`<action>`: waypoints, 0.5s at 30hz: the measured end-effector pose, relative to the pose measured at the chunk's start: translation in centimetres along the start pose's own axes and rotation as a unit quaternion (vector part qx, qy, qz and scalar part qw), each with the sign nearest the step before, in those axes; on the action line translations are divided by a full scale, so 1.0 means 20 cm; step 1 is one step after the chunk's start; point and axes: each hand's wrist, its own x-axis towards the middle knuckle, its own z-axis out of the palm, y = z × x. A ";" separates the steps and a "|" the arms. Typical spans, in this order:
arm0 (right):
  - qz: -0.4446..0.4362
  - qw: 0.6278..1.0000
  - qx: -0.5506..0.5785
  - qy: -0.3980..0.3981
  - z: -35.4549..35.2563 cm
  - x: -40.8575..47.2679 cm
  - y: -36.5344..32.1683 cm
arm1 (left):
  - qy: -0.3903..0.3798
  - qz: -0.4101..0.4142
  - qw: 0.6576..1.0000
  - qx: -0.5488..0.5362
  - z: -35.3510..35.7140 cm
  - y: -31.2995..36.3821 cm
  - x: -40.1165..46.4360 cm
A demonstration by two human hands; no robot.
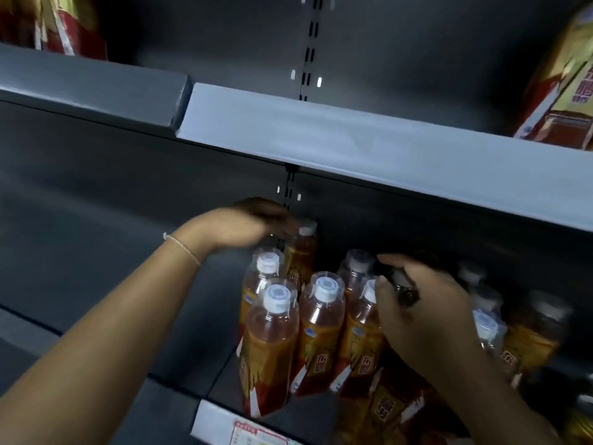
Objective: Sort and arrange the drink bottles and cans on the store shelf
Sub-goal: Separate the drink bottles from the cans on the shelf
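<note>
**Squaring up the bottle rows on the middle shelf**

The orange drink bottles point(321, 329) stand clustered on the shelf point(221, 374), under the upper shelf edge point(353, 146). The left hand point(253, 223) is curled over the white cap of the rear bottle point(301, 248) by the back panel; the view is blurred, so a firm grip cannot be confirmed. The right hand point(420, 309) is clamped on a dark-capped bottle point(404, 290) amid the group.

The step is best done by holding bottles at the neck, keeping them upright, and easing them back until they touch their neighbours. Labels should be turned outward. Adjacent bottles stand tight together, so sideways knocks are likely to tip them.
</note>
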 end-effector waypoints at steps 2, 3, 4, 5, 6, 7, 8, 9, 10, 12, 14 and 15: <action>0.008 1.000 -0.022 0.000 0.00 -0.01 -0.02 | -0.086 -0.025 0.995 -0.050 0.00 -0.02 0.10; 0.013 1.000 -0.024 -0.002 0.00 -0.01 -0.04 | -0.120 -0.036 0.990 -0.061 0.00 -0.04 0.14; 0.018 1.000 -0.019 -0.003 -0.01 -0.01 -0.05 | -0.151 -0.043 0.986 -0.062 0.01 -0.06 0.19; 0.019 1.000 -0.012 0.003 -0.01 -0.02 -0.07 | -0.177 -0.049 0.981 -0.061 0.02 -0.08 0.23; 0.019 1.000 -0.004 0.013 -0.01 -0.03 -0.09 | -0.197 -0.054 0.977 -0.067 0.03 -0.10 0.28; 0.023 0.999 -0.002 0.025 0.00 -0.04 -0.10 | -0.213 -0.062 0.972 -0.083 0.04 -0.13 0.31; 0.029 0.999 -0.001 0.033 0.00 -0.05 -0.11 | -0.230 -0.076 0.964 -0.108 0.05 -0.15 0.34; 0.034 0.999 -0.005 0.039 0.02 -0.06 -0.12 | -0.248 -0.090 0.955 -0.136 0.07 -0.17 0.36; 0.036 0.998 -0.009 0.044 0.03 -0.06 -0.13 | -0.266 -0.101 0.944 -0.166 0.08 -0.19 0.38; 0.037 0.998 -0.016 0.052 0.05 -0.06 -0.13 | -0.301 -0.118 0.923 -0.209 0.11 -0.23 0.42; 0.033 0.997 -0.030 0.057 0.07 -0.05 -0.12 | -0.333 -0.126 0.908 -0.221 0.14 -0.25 0.44; 0.030 0.997 -0.034 0.062 0.08 -0.05 -0.11 | -0.345 -0.128 0.903 -0.224 0.15 -0.26 0.45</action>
